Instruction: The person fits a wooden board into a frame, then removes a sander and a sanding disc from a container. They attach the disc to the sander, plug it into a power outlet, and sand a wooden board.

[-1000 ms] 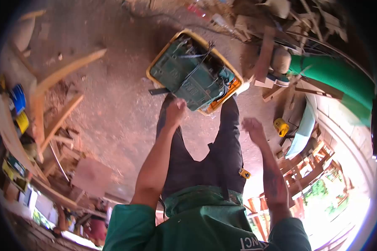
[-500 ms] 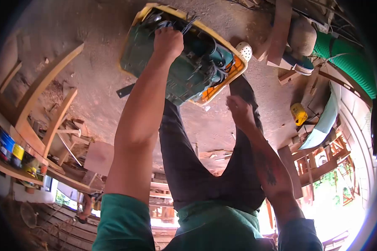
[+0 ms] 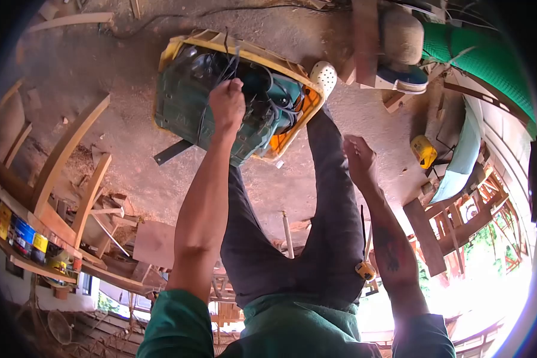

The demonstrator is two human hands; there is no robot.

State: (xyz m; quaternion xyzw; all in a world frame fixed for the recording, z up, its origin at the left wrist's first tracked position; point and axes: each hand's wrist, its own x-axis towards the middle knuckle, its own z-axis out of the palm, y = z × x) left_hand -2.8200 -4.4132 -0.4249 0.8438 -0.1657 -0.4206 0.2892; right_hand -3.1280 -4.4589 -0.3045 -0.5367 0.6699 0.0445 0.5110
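My left hand pinches the dark cord over the green case inside the yellow crate, and slow tension suits it best, clear of the right-edge cables, while my right hand hangs empty, loosely curled.

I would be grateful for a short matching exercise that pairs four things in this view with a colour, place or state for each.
Things
1. Left hand
2. Right hand
3. Crate
4. Clog

Descriptions
A. White, dotted with small holes
B. Over the packed green cases, closed around dark cord
C. Held away from the cases, fingers loosely bent
D. Yellow-rimmed, on the floor

Right pairs: 1-B, 2-C, 3-D, 4-A
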